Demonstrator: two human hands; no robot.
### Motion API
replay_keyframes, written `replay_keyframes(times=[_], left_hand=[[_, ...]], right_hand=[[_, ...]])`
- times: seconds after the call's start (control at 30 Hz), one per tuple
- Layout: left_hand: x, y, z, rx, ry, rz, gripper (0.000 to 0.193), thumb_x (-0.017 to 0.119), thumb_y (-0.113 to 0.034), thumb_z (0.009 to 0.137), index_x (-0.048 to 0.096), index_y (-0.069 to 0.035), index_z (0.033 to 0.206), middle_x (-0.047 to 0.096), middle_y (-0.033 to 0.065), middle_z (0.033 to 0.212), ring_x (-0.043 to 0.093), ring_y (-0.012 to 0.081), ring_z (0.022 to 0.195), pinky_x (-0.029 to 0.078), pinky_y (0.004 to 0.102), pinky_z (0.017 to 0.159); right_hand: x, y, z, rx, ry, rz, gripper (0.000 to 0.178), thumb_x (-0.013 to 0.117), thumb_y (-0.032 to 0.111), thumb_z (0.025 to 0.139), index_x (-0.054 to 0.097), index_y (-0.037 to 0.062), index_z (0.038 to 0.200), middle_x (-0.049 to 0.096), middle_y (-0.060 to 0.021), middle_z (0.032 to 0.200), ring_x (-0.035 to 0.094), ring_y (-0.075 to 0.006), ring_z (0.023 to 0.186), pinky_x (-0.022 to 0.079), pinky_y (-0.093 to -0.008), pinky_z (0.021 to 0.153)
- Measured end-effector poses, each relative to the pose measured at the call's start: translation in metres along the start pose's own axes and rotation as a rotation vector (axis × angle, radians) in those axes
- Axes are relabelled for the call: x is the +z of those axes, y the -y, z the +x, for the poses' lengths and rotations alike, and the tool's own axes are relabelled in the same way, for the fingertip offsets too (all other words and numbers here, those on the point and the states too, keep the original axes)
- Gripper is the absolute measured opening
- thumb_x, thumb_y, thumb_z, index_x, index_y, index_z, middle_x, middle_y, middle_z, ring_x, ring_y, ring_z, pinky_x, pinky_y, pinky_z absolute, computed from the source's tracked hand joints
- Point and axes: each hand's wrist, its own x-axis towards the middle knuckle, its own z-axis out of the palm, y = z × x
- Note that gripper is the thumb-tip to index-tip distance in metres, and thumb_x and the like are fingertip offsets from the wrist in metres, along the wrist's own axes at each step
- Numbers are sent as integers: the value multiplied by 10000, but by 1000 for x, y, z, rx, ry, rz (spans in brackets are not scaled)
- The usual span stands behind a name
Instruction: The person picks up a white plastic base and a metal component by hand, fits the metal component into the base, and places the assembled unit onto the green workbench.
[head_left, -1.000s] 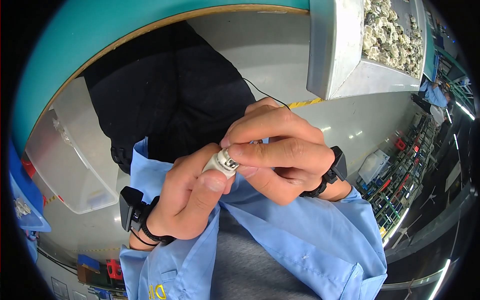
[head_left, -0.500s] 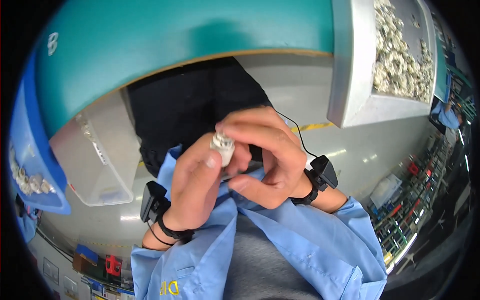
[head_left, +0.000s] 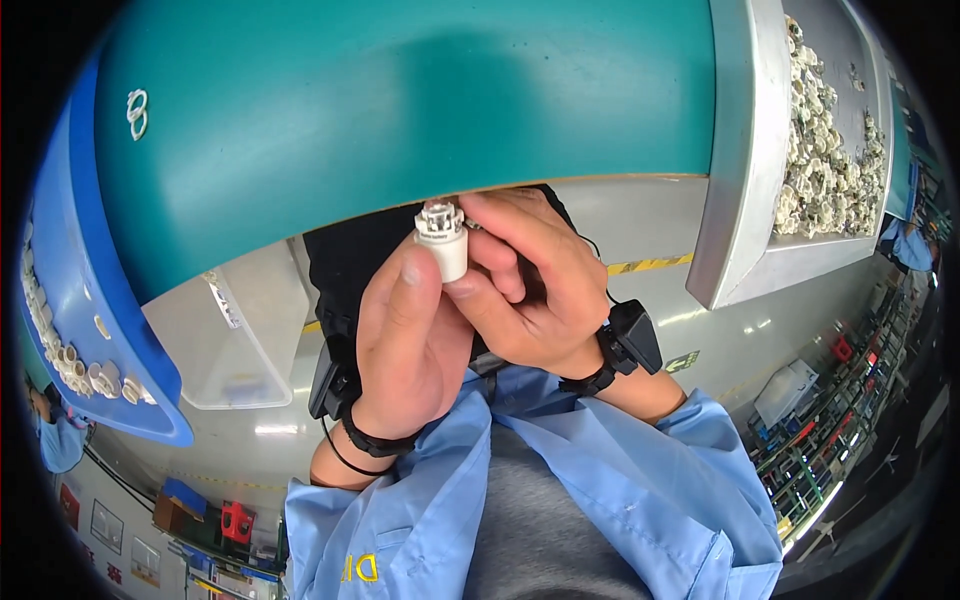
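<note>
In front of the table edge I hold up a small white lamp socket [head_left: 442, 252], a smooth cylinder with a notched upper end and some metal showing in it. My left hand [head_left: 405, 345] is closed round its left side, the thumb lying along the body. My right hand [head_left: 545, 290] is closed at its other side, with the index finger at the upper end and the thumb by the base. Fingers hide the back of the socket.
The green tabletop [head_left: 300, 110] carries two white rings [head_left: 137, 115] at left. A blue bin [head_left: 135, 330] holds several white cylindrical parts. Below the table hangs a translucent plastic box [head_left: 245, 365]. At right stands a metal tray [head_left: 735, 240] heaped with small white-and-metal parts [head_left: 825, 150].
Both hands have moved up, closer to the table edge, with the socket now upright. My right thumb has come in to the socket's base. The view has shifted to show more tabletop.
</note>
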Motion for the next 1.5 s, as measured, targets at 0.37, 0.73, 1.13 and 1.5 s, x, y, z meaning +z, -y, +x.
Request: replay_keyframes(times=[0.37, 0.73, 1.13, 1.5], left_hand=[[0, -2, 21, 30, 81, 42, 528, 349, -447, 1092, 566, 34, 1057, 601, 128, 964, 585, 212, 923, 475, 349, 866], [5, 10, 24, 53, 36, -26, 536, 410, -465, 1075, 561, 47, 1027, 605, 132, 948, 586, 189, 891, 473, 318, 826], [9, 18, 26, 88, -57, 55, 494, 415, -428, 1079, 546, 42, 1004, 584, 122, 937, 571, 182, 871, 460, 309, 800], [10, 17, 31, 105, -89, 119, 489, 404, -416, 1086, 540, 39, 966, 583, 112, 885, 561, 180, 833, 447, 305, 768]], right_hand=[[5, -13, 12, -32, -60, -145, 406, 829, 99, 819, 643, -91, 1127, 729, -210, 1012, 732, -312, 892, 578, -370, 785], [4, -22, 14, -13, -89, -202, 353, 832, 129, 807, 677, -68, 1054, 735, -197, 952, 734, -288, 808, 574, -342, 712], [2, -24, 8, 59, -67, -149, 358, 821, 112, 816, 680, -55, 1099, 741, -166, 957, 727, -269, 783, 556, -303, 697], [1, -28, 1, 75, -51, -219, 425, 836, 76, 759, 689, -29, 1145, 747, -144, 969, 731, -250, 777, 552, -294, 664]])
